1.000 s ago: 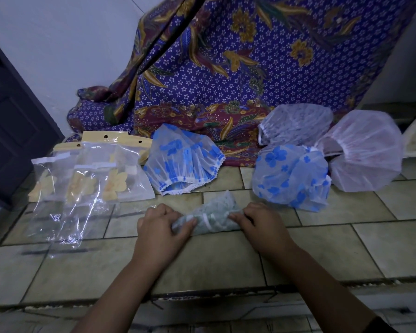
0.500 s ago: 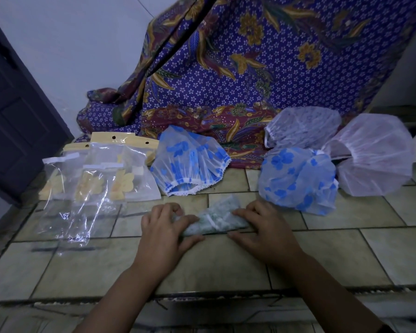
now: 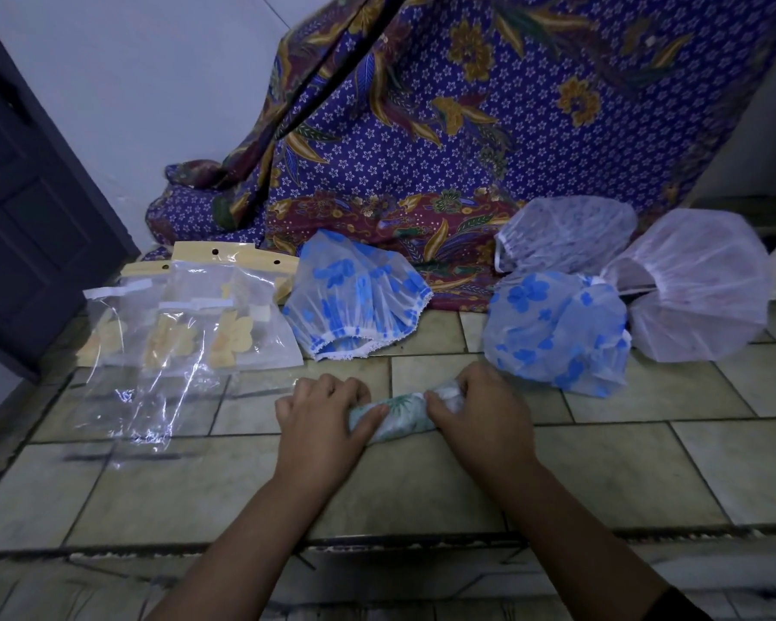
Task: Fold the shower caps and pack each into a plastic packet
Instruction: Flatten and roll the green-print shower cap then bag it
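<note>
Green-print shower cap [image 3: 399, 414], rolled, lay right of the plastic packets [image 3: 184, 338], long axis pointing toward them. Your left hand [image 3: 321, 423] and right hand [image 3: 480, 419] each gripped one end, fingers curled; left nearer packets.

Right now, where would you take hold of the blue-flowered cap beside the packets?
Once the left hand or right hand lets go of the rolled cap, pinch the blue-flowered cap at its lace-trimmed elastic hem, coming from the near side. That hem lies on the tiled surface facing the person, gathered and firm; the puffed crown behind is slack film, likely slippery.
</note>
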